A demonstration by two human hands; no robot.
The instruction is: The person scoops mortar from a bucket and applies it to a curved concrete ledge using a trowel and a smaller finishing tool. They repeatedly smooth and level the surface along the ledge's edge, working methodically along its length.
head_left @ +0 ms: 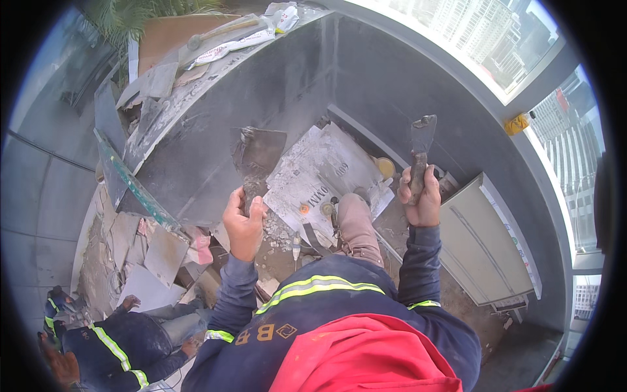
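Note:
My left hand [244,224] is closed round the stubby handle of a wide-bladed trowel [262,149]. Its square blade points away from me, with a clump of grey material at its far left corner. In my right hand [423,199] a putty knife [423,134] is held upright; its narrower blade has grey residue at the tip. The two tools are apart, both raised in front of the dark grey wall [274,85]. Beneath them lies a dusty white printed sheet or flattened sack [326,171].
At the left is a heap of broken boards and tiles [153,255], with a green-edged strip [134,183] leaning there. A co-worker [121,346] is low at the lower left. A beige panel [486,242] leans at the right. A hammer [222,32] lies on the ledge.

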